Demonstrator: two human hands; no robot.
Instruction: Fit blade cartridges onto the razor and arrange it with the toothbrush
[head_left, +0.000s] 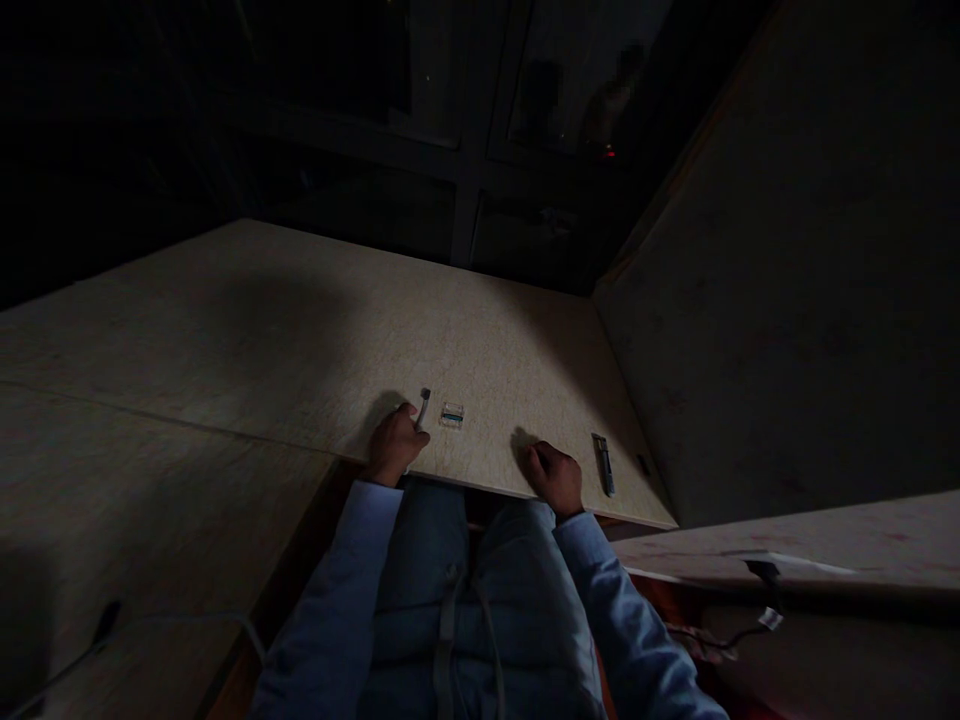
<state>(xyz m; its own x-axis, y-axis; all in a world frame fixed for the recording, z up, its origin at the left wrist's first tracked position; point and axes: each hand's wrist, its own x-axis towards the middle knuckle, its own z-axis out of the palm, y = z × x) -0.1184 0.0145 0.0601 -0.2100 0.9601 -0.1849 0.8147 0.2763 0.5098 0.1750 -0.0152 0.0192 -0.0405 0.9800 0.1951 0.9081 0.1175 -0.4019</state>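
Observation:
My left hand [396, 443] is closed around a slim pale handle with a small dark head [424, 396], which looks like a razor handle. Its head points away from me, just above the tabletop or resting on it; I cannot tell which. Right of it lies a small clear case [451, 416] with a teal strip across it. My right hand [556, 474] rests as a loose fist at the table's front edge, with no object showing in it. Beyond that hand lies a dark razor-like tool [604, 465] with a short crosspiece at its far end.
The pale table [450, 330] meets a wall panel [772, 300] on the right and a dark window [420, 150] behind. A small dark object [643, 464] lies by the right wall. A cable [187, 618] runs over the lower left surface. Another dark cable [739, 636] hangs at lower right.

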